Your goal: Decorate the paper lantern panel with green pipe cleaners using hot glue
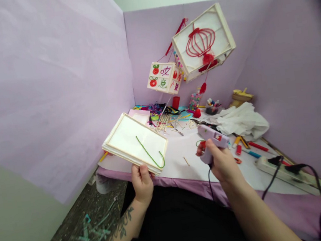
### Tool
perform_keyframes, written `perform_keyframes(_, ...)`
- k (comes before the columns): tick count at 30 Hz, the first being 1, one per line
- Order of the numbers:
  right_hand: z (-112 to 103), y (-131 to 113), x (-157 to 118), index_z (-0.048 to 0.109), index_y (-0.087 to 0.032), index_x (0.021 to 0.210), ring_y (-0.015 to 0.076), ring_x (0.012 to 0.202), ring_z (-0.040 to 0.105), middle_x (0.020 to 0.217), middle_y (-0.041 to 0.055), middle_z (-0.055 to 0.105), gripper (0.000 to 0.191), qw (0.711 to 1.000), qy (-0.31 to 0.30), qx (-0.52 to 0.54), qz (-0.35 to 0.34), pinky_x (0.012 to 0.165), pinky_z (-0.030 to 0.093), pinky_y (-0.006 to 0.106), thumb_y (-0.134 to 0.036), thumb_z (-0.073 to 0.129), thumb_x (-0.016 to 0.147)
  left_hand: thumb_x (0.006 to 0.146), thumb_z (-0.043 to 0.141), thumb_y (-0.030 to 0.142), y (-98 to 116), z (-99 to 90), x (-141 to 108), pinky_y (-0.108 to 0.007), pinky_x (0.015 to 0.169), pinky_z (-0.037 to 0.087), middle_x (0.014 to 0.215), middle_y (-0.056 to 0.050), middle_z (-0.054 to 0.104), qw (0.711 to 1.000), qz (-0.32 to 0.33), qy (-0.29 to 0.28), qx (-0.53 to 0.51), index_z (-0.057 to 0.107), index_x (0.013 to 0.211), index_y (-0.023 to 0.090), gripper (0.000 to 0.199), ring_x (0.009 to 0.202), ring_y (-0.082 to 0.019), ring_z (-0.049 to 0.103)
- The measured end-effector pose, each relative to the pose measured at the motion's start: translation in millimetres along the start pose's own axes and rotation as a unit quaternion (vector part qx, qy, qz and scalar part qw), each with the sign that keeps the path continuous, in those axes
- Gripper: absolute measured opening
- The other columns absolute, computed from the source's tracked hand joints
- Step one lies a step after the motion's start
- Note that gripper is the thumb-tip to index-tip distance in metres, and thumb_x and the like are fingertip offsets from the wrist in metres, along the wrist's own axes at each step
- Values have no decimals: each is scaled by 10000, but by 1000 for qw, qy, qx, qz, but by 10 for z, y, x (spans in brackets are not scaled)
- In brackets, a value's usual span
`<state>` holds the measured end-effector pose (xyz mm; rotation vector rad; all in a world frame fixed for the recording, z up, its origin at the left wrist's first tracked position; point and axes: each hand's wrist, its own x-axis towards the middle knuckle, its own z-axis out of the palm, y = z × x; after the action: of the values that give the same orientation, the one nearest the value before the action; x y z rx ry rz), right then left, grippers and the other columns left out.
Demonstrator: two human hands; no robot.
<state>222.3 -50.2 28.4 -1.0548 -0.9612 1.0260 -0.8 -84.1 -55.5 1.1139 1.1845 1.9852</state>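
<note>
My left hand (143, 184) grips the lower edge of a stack of white paper panels with thin wooden stick frames (121, 136), tilted above the table's front edge. On the top panel lies a bent green pipe cleaner (148, 154), straight along one side and hooked at its lower end. My right hand (221, 160) is wrapped around the handle of a lilac hot glue gun (213, 135), its nozzle toward the upper left. A black cord hangs from the handle. Near my right fingers a thin green loop shows, partly hidden by the hand.
Two decorated paper lanterns, a large one (203, 42) and a smaller one (164, 77), hang over the back. White crumpled cloth (241, 119), markers and a power strip (288, 175) lie at the right. Small sticks (165, 123) and pipe cleaners are heaped at the back. Purple walls enclose the table.
</note>
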Motion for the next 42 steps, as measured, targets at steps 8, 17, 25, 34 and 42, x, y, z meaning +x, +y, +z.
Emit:
perform_keyframes(8, -319, 233, 265, 613, -165, 924, 216, 755, 633, 840, 59, 660, 461, 991, -32, -97, 84, 637, 461, 313, -427, 755, 572, 920, 502, 470, 25, -5, 5, -231, 457, 420, 568, 57, 473, 1000, 13, -14, -2, 422, 791, 215, 297, 463, -106, 483)
perform_keyframes(17, -116, 491, 82, 519, -213, 850, 193, 672, 582, 747, 3, 628, 214, 922, -65, -380, -24, 623, 408, 289, -336, 603, 697, 920, 480, 504, 56, 26, 15, -227, 462, 406, 549, 49, 486, 998, 41, -8, 55, 422, 752, 211, 342, 454, -106, 474)
perform_keyframes(25, 44, 553, 27, 460, -227, 827, 176, 632, 528, 677, -3, 567, 102, 844, -100, -526, -35, 559, 277, 240, -232, 548, 776, 926, 463, 461, -9, -71, 87, -247, 507, 430, 562, 29, 518, 972, 132, -30, 191, 468, 759, 207, 305, 481, -131, 509)
perform_keyframes(34, -176, 519, 109, 458, -219, 874, 171, 639, 492, 719, 19, 576, 69, 811, -77, -579, -18, 553, 224, 244, -201, 514, 836, 930, 428, 342, -3, 25, 284, -283, 584, 444, 632, 0, 548, 909, 197, -122, 346, 473, 752, 217, 223, 595, -175, 566)
perform_keyframes(42, -274, 508, 83, 477, -207, 917, 174, 639, 472, 719, 26, 568, 61, 795, -81, -600, -40, 555, 192, 259, -181, 490, 864, 912, 461, 287, 47, 14, 210, -274, 603, 448, 680, -8, 560, 900, 233, -98, 354, 518, 787, 204, 160, 621, -164, 557)
